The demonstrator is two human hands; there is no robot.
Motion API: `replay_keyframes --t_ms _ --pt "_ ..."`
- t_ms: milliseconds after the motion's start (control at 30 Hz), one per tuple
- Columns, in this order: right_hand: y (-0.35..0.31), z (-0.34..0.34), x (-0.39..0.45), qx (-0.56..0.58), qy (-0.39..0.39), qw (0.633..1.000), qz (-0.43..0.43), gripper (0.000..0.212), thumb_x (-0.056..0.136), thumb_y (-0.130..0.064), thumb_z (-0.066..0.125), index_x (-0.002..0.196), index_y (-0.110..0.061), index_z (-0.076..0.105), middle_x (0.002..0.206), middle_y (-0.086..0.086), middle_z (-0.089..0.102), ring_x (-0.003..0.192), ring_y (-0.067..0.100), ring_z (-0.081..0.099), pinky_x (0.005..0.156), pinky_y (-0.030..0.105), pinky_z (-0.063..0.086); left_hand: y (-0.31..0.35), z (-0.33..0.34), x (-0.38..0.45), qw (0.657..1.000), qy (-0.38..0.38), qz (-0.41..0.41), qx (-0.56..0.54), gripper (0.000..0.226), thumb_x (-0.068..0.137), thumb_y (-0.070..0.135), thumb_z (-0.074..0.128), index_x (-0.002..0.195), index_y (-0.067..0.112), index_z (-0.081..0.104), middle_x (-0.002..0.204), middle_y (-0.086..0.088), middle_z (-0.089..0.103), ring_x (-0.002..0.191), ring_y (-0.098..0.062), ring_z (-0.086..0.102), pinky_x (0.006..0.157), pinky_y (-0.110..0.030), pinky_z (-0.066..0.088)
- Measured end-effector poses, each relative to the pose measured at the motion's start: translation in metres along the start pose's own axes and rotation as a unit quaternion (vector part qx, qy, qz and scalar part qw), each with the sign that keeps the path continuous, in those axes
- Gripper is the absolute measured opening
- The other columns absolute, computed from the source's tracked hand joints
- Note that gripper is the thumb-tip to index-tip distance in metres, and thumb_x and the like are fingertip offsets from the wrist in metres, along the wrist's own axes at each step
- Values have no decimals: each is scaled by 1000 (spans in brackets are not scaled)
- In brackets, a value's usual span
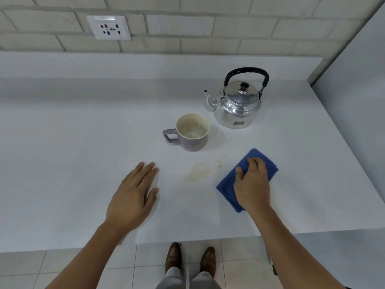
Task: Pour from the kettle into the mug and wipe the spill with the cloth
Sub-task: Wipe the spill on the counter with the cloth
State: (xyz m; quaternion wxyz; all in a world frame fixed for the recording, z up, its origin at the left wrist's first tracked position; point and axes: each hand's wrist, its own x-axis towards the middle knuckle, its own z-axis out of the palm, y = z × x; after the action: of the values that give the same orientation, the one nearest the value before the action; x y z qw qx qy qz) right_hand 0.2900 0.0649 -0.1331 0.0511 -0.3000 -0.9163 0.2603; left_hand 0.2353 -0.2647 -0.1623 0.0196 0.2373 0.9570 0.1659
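We are seeing a polished metal kettle (237, 107), mirror-bright, its arched handle looking like matt black plastic, well beyond our right hand (252, 184). Under that hand's palm, the blue cloth (227, 189) is showing a soft, napped weave. Past our left hand (133, 197), the mug (192, 132) is gleaming like glazed ceramic. Beneath both, the white counter (83, 142) is looking smooth and matt.

One kettle (237, 105), one mug (191, 132), one cloth (227, 188), one spill (198, 172), two hands, one socket (108, 27), two shoes.
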Motion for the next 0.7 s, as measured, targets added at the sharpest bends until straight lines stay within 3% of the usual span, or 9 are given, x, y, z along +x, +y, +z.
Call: replay_keyframes --t_ms 100,167,333,400,500,567,700 --pt "-26 24 3 -109 -11 992 -62 58 104 -26 43 153 2 29 160 16 29 150 35 24 124 48 17 1 0 0 1000 0 1 -1 59 105 49 33 160 25 34 169 10 28 160 -11 13 127 -35 20" --pt "-26 35 -4 -144 -33 980 -131 59 106 -24 34 158 -3 18 167 11 19 156 28 9 126 46 5 1 0 0 1000 0 -1 0 60 105 49 33 160 25 34 169 10 28 160 -11 12 127 -36 21" --pt "22 13 -31 -137 -98 955 -243 57 107 -31 27 161 -22 13 170 -9 8 156 15 -2 126 44 8 0 0 1 1000 2 0 -4 59 105 48 35 159 24 37 169 9 30 160 -13 15 127 -38 22" --pt "48 -2 -29 -137 -99 958 -232 58 106 -35 23 161 -25 10 169 -11 4 156 12 -6 127 41 6 0 0 1 1000 2 1 -6 59 105 49 34 159 25 36 169 9 30 160 -12 14 127 -38 23" --pt "66 -17 -4 -133 -66 976 -159 60 106 -31 31 161 -20 9 170 -4 5 156 15 -3 126 39 4 0 0 1 1000 3 3 -4 60 105 50 32 159 25 36 169 10 29 160 -12 14 127 -37 22" --pt "59 -17 21 -127 -56 982 -132 60 106 -26 35 161 -12 11 170 2 8 156 20 2 126 40 5 0 0 1 1000 2 3 0 59 105 50 33 159 25 36 169 10 29 160 -12 14 127 -36 22" --pt "20 2 55 -122 -75 977 -157 59 108 -24 32 161 -11 11 170 1 6 157 22 0 126 39 3 -1 0 1 1000 2 5 2 59 105 49 34 159 26 36 169 10 29 160 -11 13 127 -36 22"
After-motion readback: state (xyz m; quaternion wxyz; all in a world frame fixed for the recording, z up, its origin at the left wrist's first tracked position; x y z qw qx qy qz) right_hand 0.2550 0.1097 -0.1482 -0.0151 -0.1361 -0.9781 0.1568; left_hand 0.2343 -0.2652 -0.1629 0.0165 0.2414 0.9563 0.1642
